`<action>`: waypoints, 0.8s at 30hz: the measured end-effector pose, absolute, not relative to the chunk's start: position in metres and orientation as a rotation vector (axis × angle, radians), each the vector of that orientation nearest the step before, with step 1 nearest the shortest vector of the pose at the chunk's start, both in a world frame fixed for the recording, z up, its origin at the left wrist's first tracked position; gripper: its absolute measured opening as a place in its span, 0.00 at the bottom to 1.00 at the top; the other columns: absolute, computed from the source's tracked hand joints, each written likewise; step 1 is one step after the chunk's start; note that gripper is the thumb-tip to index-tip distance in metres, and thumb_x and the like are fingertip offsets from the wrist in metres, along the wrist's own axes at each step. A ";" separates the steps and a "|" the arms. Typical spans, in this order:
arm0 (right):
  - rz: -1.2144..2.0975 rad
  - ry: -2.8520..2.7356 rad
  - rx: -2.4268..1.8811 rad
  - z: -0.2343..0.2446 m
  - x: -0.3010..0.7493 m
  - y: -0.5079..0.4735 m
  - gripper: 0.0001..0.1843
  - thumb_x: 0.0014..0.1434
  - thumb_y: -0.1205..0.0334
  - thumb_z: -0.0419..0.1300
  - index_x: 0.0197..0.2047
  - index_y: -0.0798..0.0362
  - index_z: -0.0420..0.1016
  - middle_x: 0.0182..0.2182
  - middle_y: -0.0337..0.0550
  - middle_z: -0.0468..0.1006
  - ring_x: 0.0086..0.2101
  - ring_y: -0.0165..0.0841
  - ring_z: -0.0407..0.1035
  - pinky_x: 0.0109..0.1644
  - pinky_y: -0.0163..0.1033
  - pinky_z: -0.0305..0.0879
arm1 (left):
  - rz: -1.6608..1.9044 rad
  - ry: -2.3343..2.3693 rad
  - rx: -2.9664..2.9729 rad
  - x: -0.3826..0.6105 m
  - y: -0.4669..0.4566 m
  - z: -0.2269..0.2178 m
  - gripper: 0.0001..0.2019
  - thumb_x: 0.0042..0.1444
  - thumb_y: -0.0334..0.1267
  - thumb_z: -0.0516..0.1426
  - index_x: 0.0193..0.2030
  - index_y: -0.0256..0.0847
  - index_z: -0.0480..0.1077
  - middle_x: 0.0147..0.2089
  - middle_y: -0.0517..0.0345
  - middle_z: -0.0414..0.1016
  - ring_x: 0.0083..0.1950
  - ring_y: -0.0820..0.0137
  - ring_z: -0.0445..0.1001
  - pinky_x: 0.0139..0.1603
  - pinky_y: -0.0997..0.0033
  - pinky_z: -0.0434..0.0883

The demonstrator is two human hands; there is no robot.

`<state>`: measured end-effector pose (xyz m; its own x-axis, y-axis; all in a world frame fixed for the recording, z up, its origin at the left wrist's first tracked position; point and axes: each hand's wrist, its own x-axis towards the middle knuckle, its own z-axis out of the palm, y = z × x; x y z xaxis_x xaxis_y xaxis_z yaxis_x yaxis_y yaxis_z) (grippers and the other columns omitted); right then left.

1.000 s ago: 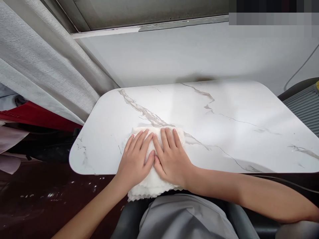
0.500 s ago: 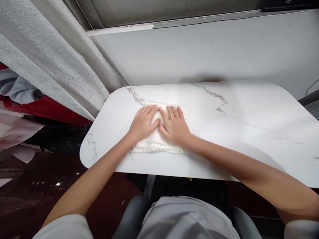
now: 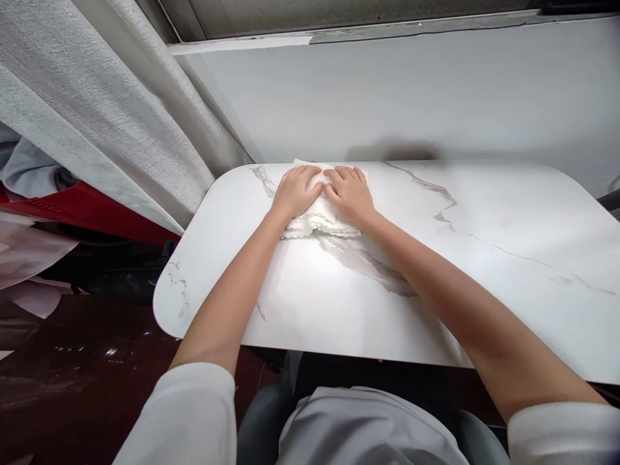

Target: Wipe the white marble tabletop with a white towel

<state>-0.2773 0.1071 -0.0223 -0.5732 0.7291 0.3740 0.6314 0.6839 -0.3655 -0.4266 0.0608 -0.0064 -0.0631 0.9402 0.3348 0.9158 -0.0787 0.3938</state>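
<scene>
A folded white cloth (image 3: 322, 219) with wavy edges lies near the back edge of the white marble-patterned table (image 3: 310, 303). My left hand (image 3: 296, 192) rests palm down on its left part, fingers stretched forward. On the right part lies my right hand (image 3: 349, 195), also palm down with its fingers extended. Both thumbs point inward and come close to each other over the middle of the cloth. The cloth's near edge is rumpled, and a far corner shows beyond the left fingers. What lies under the palms is hidden.
A pale wall (image 3: 387, 97) rises right behind the table. A grey curtain (image 3: 130, 97) hangs at the left, beside a red container (image 3: 97, 210) with grey fabric in it. Dark reddish floor (image 3: 97, 361) shows at the lower left.
Both hands have slid forward together with the cloth, from the table's middle toward its back edge. The cloth looks more bunched, and a grey vein in the tabletop now shows.
</scene>
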 end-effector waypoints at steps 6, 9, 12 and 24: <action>0.292 -2.400 -1.067 -0.021 -0.289 0.131 0.23 0.67 0.62 0.44 0.60 0.55 0.70 0.59 0.52 0.72 0.60 0.42 0.61 0.71 0.54 0.43 | 0.870 2.109 2.055 -0.436 0.083 -0.007 0.19 0.61 0.38 0.51 0.56 0.38 0.72 0.60 0.51 0.76 0.62 0.60 0.70 0.68 0.59 0.61; 0.269 -2.390 -1.089 -0.020 -0.295 0.138 0.23 0.67 0.63 0.44 0.60 0.55 0.70 0.59 0.53 0.72 0.60 0.43 0.61 0.71 0.55 0.44 | 0.933 2.079 2.015 -0.442 0.092 -0.007 0.18 0.60 0.38 0.52 0.55 0.39 0.73 0.59 0.52 0.76 0.62 0.60 0.71 0.66 0.59 0.63; 0.239 -2.376 -1.097 -0.020 -0.301 0.143 0.24 0.66 0.64 0.44 0.60 0.54 0.71 0.58 0.53 0.73 0.59 0.44 0.62 0.70 0.55 0.46 | 1.012 2.077 1.914 -0.449 0.099 -0.008 0.18 0.60 0.37 0.50 0.54 0.39 0.73 0.58 0.52 0.77 0.59 0.61 0.73 0.63 0.61 0.66; 0.138 -2.413 -1.164 -0.021 -0.325 0.158 0.25 0.67 0.65 0.41 0.60 0.56 0.69 0.56 0.56 0.73 0.58 0.47 0.62 0.68 0.56 0.45 | 0.965 2.111 1.953 -0.472 0.121 -0.011 0.19 0.60 0.36 0.48 0.53 0.40 0.74 0.56 0.52 0.78 0.57 0.60 0.73 0.61 0.61 0.66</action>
<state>-0.3252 0.1578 -0.0210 -0.5396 0.7628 0.3562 0.7172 0.6381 -0.2801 -0.4719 0.1209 -0.0110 -0.1674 0.9278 0.3334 0.8592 -0.0286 0.5109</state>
